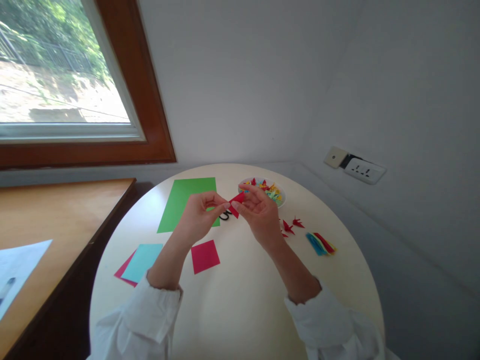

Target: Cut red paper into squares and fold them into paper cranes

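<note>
Above the middle of the round table, a small folded piece of red paper [234,210] is held between my two hands. My left hand [202,212] pinches its left corner between thumb and finger. On the other side my right hand [259,212] grips it with the thumb in front, its other fingers curled loosely behind. Behind the paper show the black handles of scissors [225,215], partly hidden. A flat red paper square [205,257] lies on the table below my left hand. Past my right hand stands a bowl [284,202] of small, many-coloured folded paper pieces.
A green sheet [187,192] lies at the back left of the white table [240,310]. Light-blue paper [142,261] overlaps a pink sheet [125,267] at left. Several red folded paper cranes [288,227] and a fan of coloured strips [320,244] sit at right. A wooden desk [71,210] adjoins.
</note>
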### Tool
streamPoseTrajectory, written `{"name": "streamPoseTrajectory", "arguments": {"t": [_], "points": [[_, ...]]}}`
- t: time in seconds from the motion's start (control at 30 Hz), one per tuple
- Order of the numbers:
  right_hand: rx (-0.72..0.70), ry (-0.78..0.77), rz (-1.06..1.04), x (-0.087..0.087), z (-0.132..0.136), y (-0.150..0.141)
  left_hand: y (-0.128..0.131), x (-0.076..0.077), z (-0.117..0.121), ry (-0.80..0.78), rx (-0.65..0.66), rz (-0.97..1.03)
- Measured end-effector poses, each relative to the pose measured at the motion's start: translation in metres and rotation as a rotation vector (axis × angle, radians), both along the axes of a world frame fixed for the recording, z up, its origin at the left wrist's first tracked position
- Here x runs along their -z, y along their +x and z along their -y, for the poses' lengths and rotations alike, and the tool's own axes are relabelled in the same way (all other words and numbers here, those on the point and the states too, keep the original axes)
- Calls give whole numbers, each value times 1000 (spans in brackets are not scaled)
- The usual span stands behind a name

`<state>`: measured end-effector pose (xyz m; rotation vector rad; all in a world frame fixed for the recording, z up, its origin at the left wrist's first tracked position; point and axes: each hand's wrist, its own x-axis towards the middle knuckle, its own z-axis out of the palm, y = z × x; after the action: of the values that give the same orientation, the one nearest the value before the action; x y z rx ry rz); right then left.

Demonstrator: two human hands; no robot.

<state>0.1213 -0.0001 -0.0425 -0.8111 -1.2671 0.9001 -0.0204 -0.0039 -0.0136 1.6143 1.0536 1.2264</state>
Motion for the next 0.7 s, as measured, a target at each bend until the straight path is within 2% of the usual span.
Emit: {"name": "streamPoseTrajectory", "arguments": {"t": [0.2, 0.33, 0.57, 0.7], "points": [[86, 48, -12, -3, 2, 2, 4, -3, 4, -33, -4, -36], [72, 49, -20, -3, 2, 2, 6, -1, 3, -61, 42, -21], [79, 55, -13, -5, 1, 3, 6, 0, 3, 32, 21, -136], [129, 71, -1, -5, 3, 3, 8, 1, 3, -41, 34, -41]]}}
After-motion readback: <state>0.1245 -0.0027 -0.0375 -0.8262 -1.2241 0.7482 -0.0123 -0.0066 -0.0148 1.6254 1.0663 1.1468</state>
